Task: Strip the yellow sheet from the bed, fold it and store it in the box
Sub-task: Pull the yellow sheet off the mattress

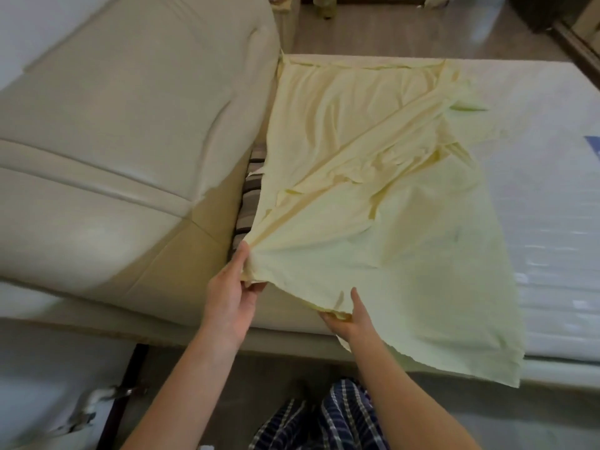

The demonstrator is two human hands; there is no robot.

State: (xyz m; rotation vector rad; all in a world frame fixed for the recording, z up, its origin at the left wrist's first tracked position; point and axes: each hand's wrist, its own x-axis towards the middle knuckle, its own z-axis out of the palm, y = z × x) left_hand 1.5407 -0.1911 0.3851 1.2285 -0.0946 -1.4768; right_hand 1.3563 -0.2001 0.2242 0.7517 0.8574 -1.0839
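Nearest, the left hand pinched a gathered corner of the yellow sheet; the right hand gripped its near hem. Beyond, the sheet lay partly folded on the bare mattress, so stripping appeared complete, with folding unfinished and storing outstanding. No box was in view.

Both forearms are bare to the lower frame edge, with no sleeves, watch or rings visible on the left hand or right hand. Below them are navy-and-white plaid cotton trousers, loose and creased.
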